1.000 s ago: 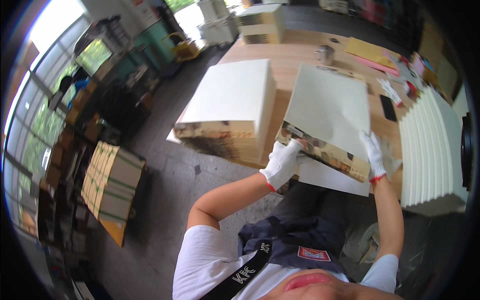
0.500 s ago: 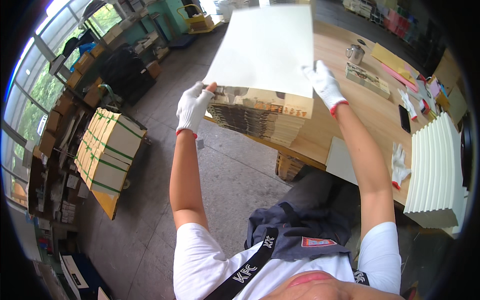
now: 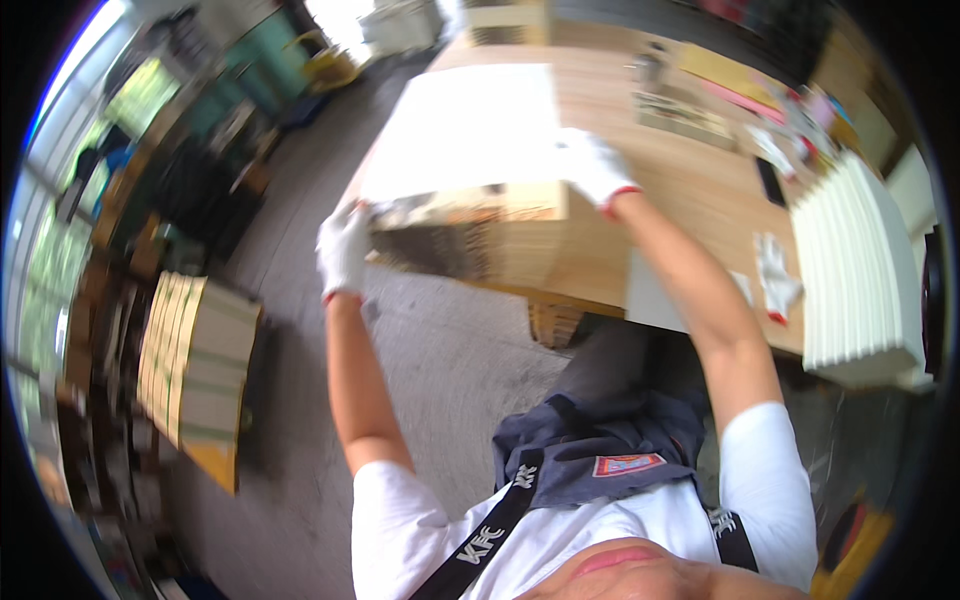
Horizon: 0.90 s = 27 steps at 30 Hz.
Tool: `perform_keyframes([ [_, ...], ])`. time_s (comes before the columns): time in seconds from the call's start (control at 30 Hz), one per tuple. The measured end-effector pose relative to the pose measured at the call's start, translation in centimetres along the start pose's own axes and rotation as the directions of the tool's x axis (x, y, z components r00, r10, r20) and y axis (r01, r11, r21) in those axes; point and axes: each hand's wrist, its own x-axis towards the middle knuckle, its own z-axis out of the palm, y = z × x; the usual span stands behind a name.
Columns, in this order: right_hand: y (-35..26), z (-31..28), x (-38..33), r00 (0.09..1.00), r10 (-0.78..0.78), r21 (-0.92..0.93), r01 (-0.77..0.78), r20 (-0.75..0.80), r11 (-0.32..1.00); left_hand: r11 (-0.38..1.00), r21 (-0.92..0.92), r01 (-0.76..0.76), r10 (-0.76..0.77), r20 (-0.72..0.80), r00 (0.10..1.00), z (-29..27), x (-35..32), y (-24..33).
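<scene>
A large white sheet [image 3: 465, 130] lies over a thick stack of printed sheets [image 3: 470, 250] at the table's near left corner; brown and orange print shows along the stack's near edge. My left hand [image 3: 343, 250], in a white glove with a red cuff, is closed at the sheet's near left corner, beside the stack. My right hand [image 3: 597, 172], gloved alike, grips the sheet's right edge, its fingers blurred by motion. Glare hides the sheet's surface.
On the wooden table [image 3: 600, 95] are a metal cup [image 3: 648, 68], a small printed stack [image 3: 685, 120], a phone [image 3: 770, 182], spare gloves [image 3: 775, 275] and a tall white paper stack [image 3: 860, 275]. A strapped pale stack [image 3: 200, 360] stands on the floor at left.
The white sheet has come lower, over the printed stack, with both hands still at its edges. My whole view has shifted, and the picture is blurrier.
</scene>
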Motion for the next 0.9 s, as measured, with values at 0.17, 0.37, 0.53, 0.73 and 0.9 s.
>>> perform_keyframes([
  [0.17, -0.8, -1.6, -0.6, 0.996, -0.046, 0.006, 0.045, 0.075, 0.999, 0.779, 0.563, -0.276, 0.289, 0.067, 0.955, -0.6, 0.4, 4.3],
  [0.37, 0.7, -2.9, -8.0, 0.995, -0.061, 0.241, 0.078, -0.076, 0.968, 0.67, 0.022, -0.742, 0.738, 0.085, 0.669, 6.8, -4.4, 14.5],
  [0.53, 5.6, -6.9, -18.9, 0.998, -0.027, 0.281, 0.045, -0.065, 0.959, 0.534, -0.487, -0.691, 0.843, 0.371, 0.39, 20.6, -16.5, 27.0],
  [0.73, 11.0, -10.1, -27.7, 0.993, 0.111, 0.301, -0.099, -0.025, 0.949, 0.126, -0.65, -0.75, 0.917, 0.364, -0.162, 30.3, -28.6, 40.3],
  [0.9, 13.8, -12.8, -33.4, 0.979, 0.202, 0.306, -0.197, 0.015, 0.931, -0.15, -0.551, -0.821, 0.925, 0.215, -0.313, 37.1, -33.1, 45.2],
])
